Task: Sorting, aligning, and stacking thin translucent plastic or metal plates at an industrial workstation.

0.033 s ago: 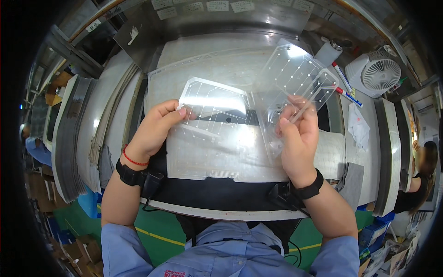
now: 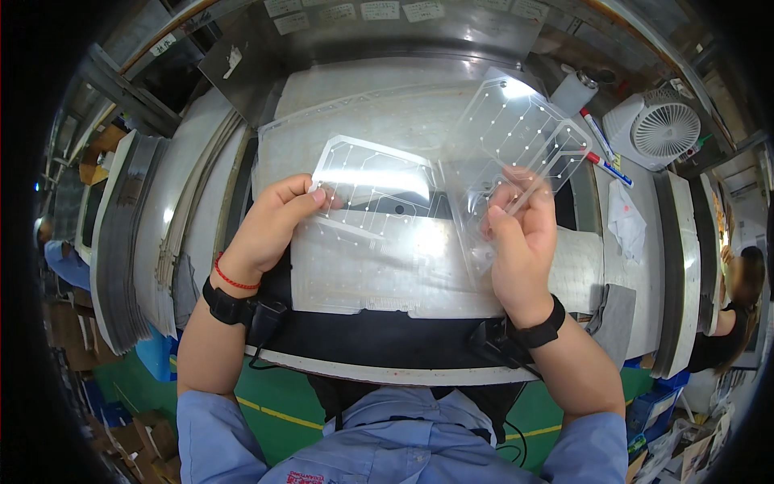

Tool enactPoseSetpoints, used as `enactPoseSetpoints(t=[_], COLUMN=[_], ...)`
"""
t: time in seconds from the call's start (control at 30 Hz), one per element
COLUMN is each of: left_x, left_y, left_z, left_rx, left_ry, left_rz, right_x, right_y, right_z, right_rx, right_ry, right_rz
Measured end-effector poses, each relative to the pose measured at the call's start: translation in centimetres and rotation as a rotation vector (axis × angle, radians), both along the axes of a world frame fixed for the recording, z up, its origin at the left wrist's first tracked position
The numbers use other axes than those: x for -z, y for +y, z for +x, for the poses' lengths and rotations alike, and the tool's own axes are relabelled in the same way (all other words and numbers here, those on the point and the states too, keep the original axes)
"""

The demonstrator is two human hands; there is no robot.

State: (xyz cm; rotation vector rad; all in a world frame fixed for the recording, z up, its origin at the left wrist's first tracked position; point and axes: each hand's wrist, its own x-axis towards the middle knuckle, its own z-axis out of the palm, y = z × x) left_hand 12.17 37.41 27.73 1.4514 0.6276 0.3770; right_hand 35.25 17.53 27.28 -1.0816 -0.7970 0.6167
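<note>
My left hand (image 2: pixel 272 222) is closed on the left edge of a clear plastic sheet (image 2: pixel 379 202) printed with pale lines and dots, thumb on top. My right hand (image 2: pixel 522 250) pinches clear film (image 2: pixel 508 121) with the same kind of dotted pattern, tilted up at the right. A narrower framed part (image 2: pixel 564 149) of it stands out past my fingers. Whether both hands hold one bent sheet or separate ones, I cannot tell. Below them, more clear patterned film (image 2: pixel 363 278) lies on the pale work surface, bright with glare.
Stacked thin sheets (image 2: pixel 129 242) stand along the left side. At the right are a white fan (image 2: pixel 657 129), a bottle (image 2: pixel 574 93), markers (image 2: pixel 609 168), a white cloth (image 2: pixel 625 218) and a grey cloth (image 2: pixel 614 323). A metal panel (image 2: pixel 403 36) rises behind. Another person (image 2: pixel 730 315) is at the far right.
</note>
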Motion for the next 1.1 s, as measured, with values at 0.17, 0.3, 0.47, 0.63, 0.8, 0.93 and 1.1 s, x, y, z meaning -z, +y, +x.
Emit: enactPoseSetpoints(t=[0.17, 0.3, 0.47, 0.63, 0.8, 0.93, 1.1], left_x=[0.1, 0.0, -0.4, -0.4, -0.1, -0.6, -0.3], left_y=[0.2, 0.2, -0.1, 0.0, 0.4, 0.4, 0.6], left_z=[-0.3, 0.1, 0.6, 0.0, 0.1, 0.2, 0.0], left_rx=[0.031, -0.020, -0.053, 0.026, -0.008, -0.024, -0.072], left_ry=[0.022, -0.158, -0.135, -0.211, -0.077, -0.096, -0.145], left_rz=[0.013, -0.278, -0.227, -0.250, -0.235, -0.307, -0.358], right_x=[-0.6, -2.0, 0.3, -0.7, -1.0, -2.0, -1.9], right_y=[-0.1, 0.0, 0.7, 0.5, 0.3, 0.1, 0.0], right_z=[-0.2, 1.2, 3.7, 4.0, 5.1, 5.3, 5.0], right_rx=[-0.105, -0.222, 0.106, 0.000, -0.084, -0.152, -0.268], right_ry=[-0.206, -0.588, -1.064, -1.099, -0.929, -0.859, -0.736], right_rz=[0.004, -0.117, -0.424, -0.607, -0.612, -0.558, -0.517])
